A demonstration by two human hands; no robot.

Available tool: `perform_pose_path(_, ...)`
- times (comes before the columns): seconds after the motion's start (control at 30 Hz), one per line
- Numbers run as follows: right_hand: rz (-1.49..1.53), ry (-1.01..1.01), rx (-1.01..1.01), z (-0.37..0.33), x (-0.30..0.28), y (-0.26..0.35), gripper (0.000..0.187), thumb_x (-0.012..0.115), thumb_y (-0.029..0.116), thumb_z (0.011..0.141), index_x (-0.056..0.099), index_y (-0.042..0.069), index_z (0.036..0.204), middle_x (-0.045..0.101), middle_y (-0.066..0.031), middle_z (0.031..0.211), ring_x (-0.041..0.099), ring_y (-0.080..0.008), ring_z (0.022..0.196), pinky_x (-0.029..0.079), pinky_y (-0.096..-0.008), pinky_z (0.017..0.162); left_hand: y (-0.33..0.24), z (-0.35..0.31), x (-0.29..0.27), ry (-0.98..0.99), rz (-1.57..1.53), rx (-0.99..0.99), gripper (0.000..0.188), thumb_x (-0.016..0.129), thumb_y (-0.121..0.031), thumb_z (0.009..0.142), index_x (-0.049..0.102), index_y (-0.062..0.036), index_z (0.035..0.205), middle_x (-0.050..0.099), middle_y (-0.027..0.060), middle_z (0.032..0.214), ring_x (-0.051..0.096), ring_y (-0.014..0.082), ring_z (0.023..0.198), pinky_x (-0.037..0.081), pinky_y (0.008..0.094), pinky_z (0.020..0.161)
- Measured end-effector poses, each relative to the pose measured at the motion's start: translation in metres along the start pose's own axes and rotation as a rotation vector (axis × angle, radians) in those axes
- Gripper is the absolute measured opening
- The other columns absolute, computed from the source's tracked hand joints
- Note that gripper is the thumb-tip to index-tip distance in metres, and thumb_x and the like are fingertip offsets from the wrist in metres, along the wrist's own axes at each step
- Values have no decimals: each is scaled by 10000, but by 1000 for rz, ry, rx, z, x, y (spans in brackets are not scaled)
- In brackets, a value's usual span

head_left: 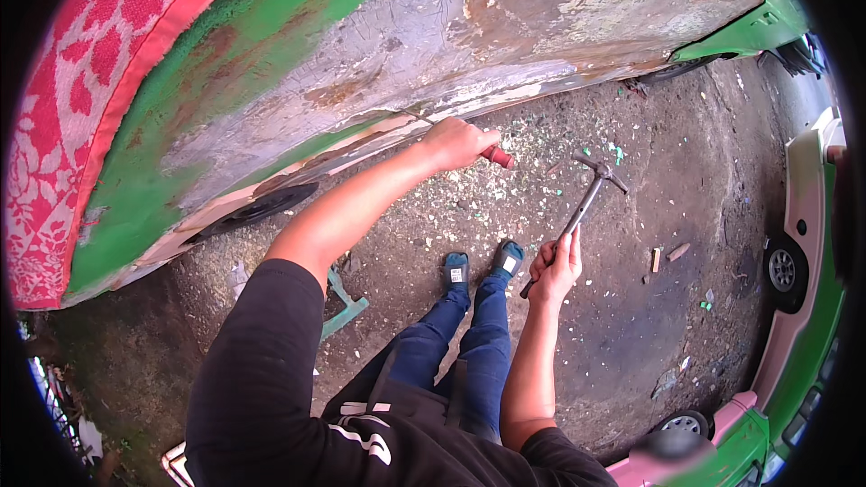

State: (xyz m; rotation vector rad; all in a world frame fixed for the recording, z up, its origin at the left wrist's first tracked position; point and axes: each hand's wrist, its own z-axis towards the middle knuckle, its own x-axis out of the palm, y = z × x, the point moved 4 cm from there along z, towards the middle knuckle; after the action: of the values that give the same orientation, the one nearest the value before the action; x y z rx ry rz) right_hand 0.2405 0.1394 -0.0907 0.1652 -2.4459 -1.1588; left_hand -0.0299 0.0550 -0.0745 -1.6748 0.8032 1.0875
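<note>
My left hand [454, 143] is closed round a red-handled screwdriver [497, 157]. Its butt end sticks out toward the right, and its thin shaft points at the lower edge of the car's side panel [379, 63]. The hand hides most of the tool, so whether the tip touches metal is hard to see. That panel is green at the left, with scraped grey, rusty and flaking patches. To the right, my right hand [555, 269] grips the handle of a hammer [585, 203], its metal head raised away from the screwdriver.
Paint flakes [514, 189] litter the dirt floor below the panel. A red patterned cloth [81, 108] covers the car at the left. Beside my legs lies a green metal frame [344, 314]. Pink-and-green vehicles [783, 343] stand at the right.
</note>
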Motion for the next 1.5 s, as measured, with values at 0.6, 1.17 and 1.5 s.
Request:
perform_pose_path(0.6,-31,27,212,-5,25,-48,442,513,266,1017,433,174,1442,389,37,601,344,-50,433,245,-217,346,7,20,3,102,53,-153,183,609,-117,794,544,-162,958,662,131,727,666,370,726,496,506,627)
perform_pose_path(1.17,197,-110,123,-4,36,-15,413,495,255,1024,444,157,1423,388,44,620,314,-35,431,222,-206,340,8,11,2,77,45,-158,145,609,-140,793,544,-154,922,662,130,723,658,374,706,486,504,607)
perform_pose_path(1.5,152,-108,118,-7,23,-12,480,483,271,1031,351,181,1483,362,47,607,329,-40,435,235,-211,346,15,13,-1,60,28,-220,162,617,-136,782,550,-160,928,658,136,734,659,369,726,486,508,627)
